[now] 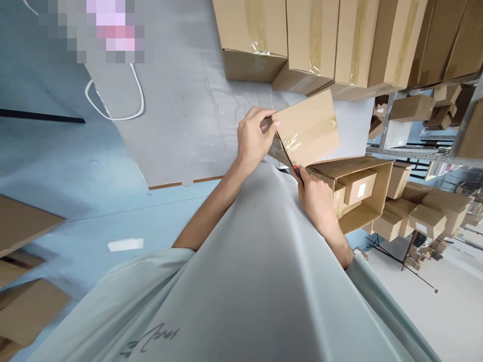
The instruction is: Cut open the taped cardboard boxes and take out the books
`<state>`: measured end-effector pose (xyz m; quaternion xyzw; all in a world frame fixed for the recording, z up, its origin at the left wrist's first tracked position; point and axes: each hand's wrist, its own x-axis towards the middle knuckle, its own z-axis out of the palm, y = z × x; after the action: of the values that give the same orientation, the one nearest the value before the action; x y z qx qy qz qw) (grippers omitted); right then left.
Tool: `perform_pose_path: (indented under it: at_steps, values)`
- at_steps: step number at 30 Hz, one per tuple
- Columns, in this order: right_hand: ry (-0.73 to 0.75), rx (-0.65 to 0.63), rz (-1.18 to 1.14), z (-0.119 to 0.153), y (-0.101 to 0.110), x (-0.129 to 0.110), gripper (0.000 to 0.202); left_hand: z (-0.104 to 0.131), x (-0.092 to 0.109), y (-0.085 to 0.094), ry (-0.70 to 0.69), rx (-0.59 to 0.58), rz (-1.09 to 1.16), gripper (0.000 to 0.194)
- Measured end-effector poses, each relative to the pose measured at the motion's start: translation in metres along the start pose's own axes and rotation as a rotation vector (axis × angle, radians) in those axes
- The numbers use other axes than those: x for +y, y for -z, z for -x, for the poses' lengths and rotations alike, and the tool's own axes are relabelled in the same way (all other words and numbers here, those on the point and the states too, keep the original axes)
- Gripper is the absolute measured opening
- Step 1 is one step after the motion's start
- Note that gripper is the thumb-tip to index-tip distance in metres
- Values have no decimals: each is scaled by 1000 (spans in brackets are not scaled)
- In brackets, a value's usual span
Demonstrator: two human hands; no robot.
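Note:
A small taped cardboard box [309, 125] sits tilted on the grey tabletop, close in front of my body. My left hand [254, 138] grips its left corner, thumb and index finger at the edge and the other fingers curled. In my right hand [317, 196] is a utility knife [297, 172] with a red and black handle, held at the near edge of the box. A thin dark line runs along that edge from the knife toward my left thumb; I cannot tell how much of it is blade. Clear tape shines on the box top.
Several large taped cartons [313, 40] line the table's far side. An open carton [364, 191] holding smaller boxes stands at my right, beside metal shelving [415, 151]. A white cable [141, 95] loops over the grey table [181, 125] at left. More boxes [33, 311] lie lower left.

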<state>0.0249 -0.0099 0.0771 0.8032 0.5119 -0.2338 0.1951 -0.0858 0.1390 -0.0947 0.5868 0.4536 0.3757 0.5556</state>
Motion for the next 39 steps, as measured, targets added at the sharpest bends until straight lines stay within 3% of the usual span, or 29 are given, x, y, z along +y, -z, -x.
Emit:
perform_pose_path:
  at_steps: [6, 8, 10, 12, 15, 18, 20, 23, 25, 27, 32, 39]
  values:
    - [129, 168, -170, 10, -1, 28, 47, 1, -3, 2, 2, 20, 5, 56]
    - [111, 313, -286, -8, 2, 52, 49, -4, -9, 2, -12, 14, -2, 59]
    - [24, 496, -383, -40, 0, 84, 51, -11, -15, 2, -24, -11, -14, 61]
    - [-73, 595, -461, -77, -6, 115, 51, -18, -19, 4, -26, -26, -36, 64]
    - [-84, 547, -647, -118, -23, 147, 50, -25, -10, 6, -12, 61, -114, 68]
    - [-33, 496, -818, -130, -41, 156, 48, -20, 18, -8, -69, 173, -268, 61]
    - [-14, 476, -875, -131, -48, 159, 48, -15, 40, -32, -146, 117, -356, 53]
    - [26, 417, -909, -134, -52, 166, 52, -11, 61, -78, -219, -80, -438, 43]
    - [62, 379, -895, -136, -49, 173, 57, -12, 62, -104, -231, -166, -488, 39]
    - [102, 362, -852, -136, -44, 179, 61, -12, 57, -119, -235, -197, -533, 37]
    - [214, 364, -763, -130, -28, 176, 59, -11, 41, -120, -270, -183, -613, 34]
    - [274, 279, -722, -140, -24, 155, 56, -10, 42, -119, -240, -191, -619, 36]
